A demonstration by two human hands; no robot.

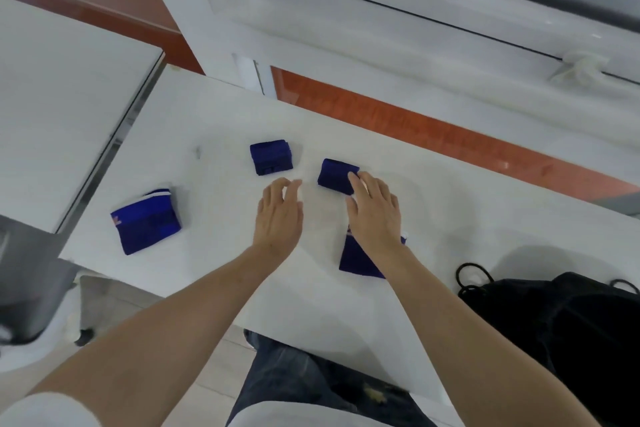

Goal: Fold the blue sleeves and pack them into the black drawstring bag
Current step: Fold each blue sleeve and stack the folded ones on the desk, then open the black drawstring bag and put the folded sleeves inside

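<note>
Several blue sleeves lie on the white table [207,281]. One tightly folded sleeve [271,156] sits at the back centre. A second folded sleeve [336,176] lies to its right, and my right hand [374,211] rests at its near right edge with fingertips touching it. My left hand [278,210] hovers open just left of it, holding nothing. A larger, loosely folded sleeve [147,222] lies at the table's left end. Another sleeve [356,262] is partly hidden under my right wrist. The black drawstring bag [568,333] sits at the near right, cords loose.
The table's left edge and front edge are close to the left sleeve. A second white table [62,107] stands to the left. A white window frame [381,31] and an orange sill run along the back. My dark trousers show below the table's front edge.
</note>
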